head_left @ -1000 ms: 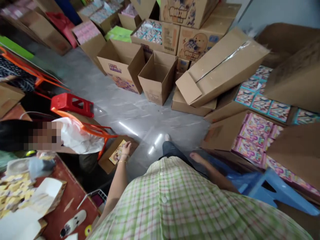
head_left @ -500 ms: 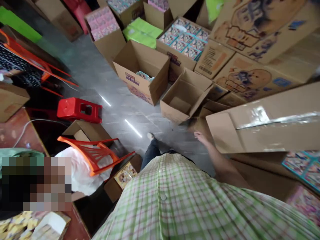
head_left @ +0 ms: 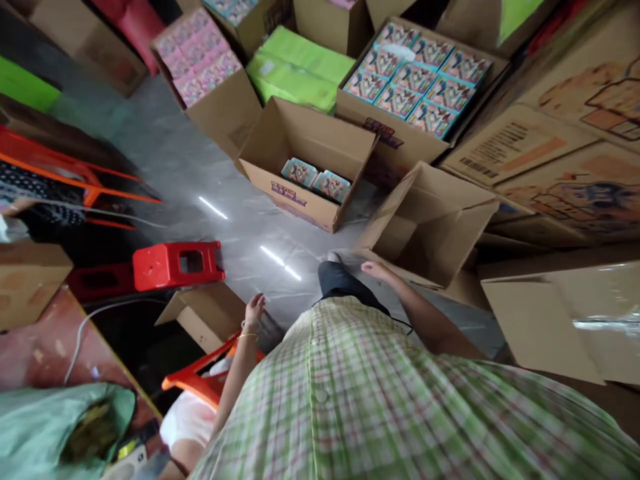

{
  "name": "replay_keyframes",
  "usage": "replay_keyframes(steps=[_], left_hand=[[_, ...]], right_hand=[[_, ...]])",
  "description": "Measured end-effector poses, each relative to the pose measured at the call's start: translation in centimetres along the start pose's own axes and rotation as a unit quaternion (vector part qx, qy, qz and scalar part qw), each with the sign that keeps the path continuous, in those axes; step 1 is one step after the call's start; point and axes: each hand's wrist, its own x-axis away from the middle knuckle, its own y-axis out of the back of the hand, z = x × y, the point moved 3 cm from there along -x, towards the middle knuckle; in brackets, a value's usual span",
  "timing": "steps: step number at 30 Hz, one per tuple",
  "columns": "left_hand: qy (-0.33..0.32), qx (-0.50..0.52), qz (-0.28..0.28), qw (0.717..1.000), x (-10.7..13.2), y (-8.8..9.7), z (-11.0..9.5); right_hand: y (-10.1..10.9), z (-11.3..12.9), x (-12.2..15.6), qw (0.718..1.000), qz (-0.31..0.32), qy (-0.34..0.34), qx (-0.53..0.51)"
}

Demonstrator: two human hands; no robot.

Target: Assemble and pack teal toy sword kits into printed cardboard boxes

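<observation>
My left hand (head_left: pixel 255 309), with a thin bracelet at the wrist, hangs at my left side near an orange plastic chair (head_left: pixel 193 380). Its fingers are loosely curled, and nothing shows in them. On the other side, my right hand (head_left: pixel 376 269) hangs low with curled fingers, also without a visible object. Just beyond it stands an open cardboard box (head_left: pixel 425 230), its inside bare as far as I can see. Ahead, another open carton (head_left: pixel 307 193) holds a few small blue-edged packs (head_left: pixel 333 185) at its bottom.
Behind stands a carton packed with blue printed boxes (head_left: pixel 415 77), beside a lime-green package (head_left: pixel 300 67) and pink boxes (head_left: pixel 200 53). Large cartons (head_left: pixel 565 150) are stacked at right. A red stool (head_left: pixel 177 265) lies on its side at left. A seated person's arm (head_left: pixel 20 203) shows far left.
My view has moved forward, bringing the open cartons closer. My left hand has come into view, and my right hand now hangs beside the open box.
</observation>
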Motion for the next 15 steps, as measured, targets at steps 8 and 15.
replay_keyframes(steps=[8, 15], left_hand=[[-0.057, -0.094, 0.066, 0.992, -16.7, 3.0, -14.4], [-0.137, -0.128, 0.156, 0.97, -25.1, 2.3, -26.6]], right_hand=[[6.1, 17.5, -16.1, 0.984, 0.02, 0.126, -0.123], [13.8, 22.3, -33.5, 0.991, -0.065, 0.035, -0.115]])
